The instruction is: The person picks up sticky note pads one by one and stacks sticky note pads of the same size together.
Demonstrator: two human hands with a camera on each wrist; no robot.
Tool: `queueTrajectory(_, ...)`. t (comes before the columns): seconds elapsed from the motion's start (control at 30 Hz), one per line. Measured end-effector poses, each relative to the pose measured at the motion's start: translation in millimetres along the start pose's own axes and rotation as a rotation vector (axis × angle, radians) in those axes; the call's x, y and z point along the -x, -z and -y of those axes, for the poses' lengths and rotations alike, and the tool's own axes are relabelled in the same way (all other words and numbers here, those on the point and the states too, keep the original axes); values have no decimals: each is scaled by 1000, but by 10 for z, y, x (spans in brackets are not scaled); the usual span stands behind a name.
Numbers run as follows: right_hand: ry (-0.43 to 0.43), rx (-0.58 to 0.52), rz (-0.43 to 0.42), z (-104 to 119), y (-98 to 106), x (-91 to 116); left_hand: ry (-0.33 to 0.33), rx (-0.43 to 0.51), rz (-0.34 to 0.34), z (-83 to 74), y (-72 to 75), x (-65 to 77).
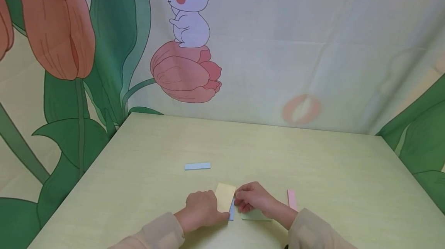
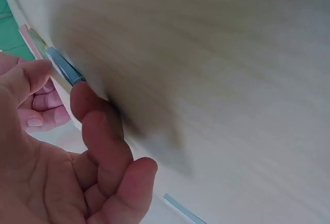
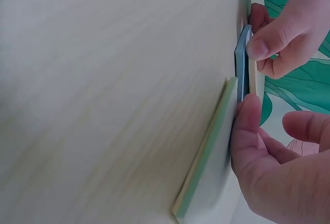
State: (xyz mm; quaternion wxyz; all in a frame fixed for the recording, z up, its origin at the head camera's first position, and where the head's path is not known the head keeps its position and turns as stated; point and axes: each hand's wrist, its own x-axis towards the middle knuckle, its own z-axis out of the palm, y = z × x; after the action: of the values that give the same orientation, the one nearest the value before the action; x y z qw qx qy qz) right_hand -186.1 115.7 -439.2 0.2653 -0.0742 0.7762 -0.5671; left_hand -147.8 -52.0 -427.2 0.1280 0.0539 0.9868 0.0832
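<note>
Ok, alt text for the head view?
The left hand holds a yellow card partly covering a blue piece, the right hand beside it. A green card, pink strip and blue strip lie on the table, before a rabbit backdrop.

Cloth-screened setting, room type unclear: printed backdrop (image 1: 257, 48), showing rabbit (image 1: 191, 25) and tulips (image 1: 57, 25), is hanging behind and beside tabletop (image 1: 139, 144).

Two blue pieces (image 1: 197, 166) (image 1: 231, 215), one cream (image 1: 225, 197), one green (image 1: 256, 215), one pink (image 1: 291, 199).

Room beyond light-blue strip (image 1: 197, 166); yellow card (image 1: 225, 197) blocks gap between left fingers (image 1: 206, 195) and right fingers (image 1: 244, 199).
</note>
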Motion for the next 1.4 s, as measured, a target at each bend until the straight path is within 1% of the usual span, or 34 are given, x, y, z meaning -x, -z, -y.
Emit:
queueTrajectory(0.23, -15, -9, -1, -19, -12, -20, -6, -15, 8, 1, 21, 23)
queueTrajectory(0.53, -32, -48, 14, 1, 3, 0, -9, 19, 14, 38, 6, 20)
queueTrajectory(0.63, -40, -50, -6, 32, 11, 3, -17, 24, 16, 72, 6, 15)
queueTrajectory(0.7, -41, -52, -33, 53, 22, 3, -27, 25, 0, 99, 17, 11)
queueTrajectory(0.8, -42, -67, -74, 78, 45, -2, -54, 30, -31, 134, 71, 1)
queueTrajectory(0.9, -47, -95, -97, 93, 62, -13, -83, 103, -69, 148, 144, -13)
queueTrajectory(1.0, -60, -110, -105, 110, 62, -16, -120, 234, -87, 171, 182, -42)
queueTrajectory(1.07, -66, -111, -109, 118, 54, -9, -154, 335, -80, 197, 180, -65)
queueTrajectory(1.17, -70, -113, -105, 121, 38, -5, -192, 457, -37, 223, 176, -78)
queueTrajectory(1.27, -70, -121, -93, 117, 24, -7, -210, 506, -2, 229, 176, -70)
queueTrajectory(1.4, -64, -130, -76, 119, 13, -6, -223, 524, 14, 222, 173, -59)
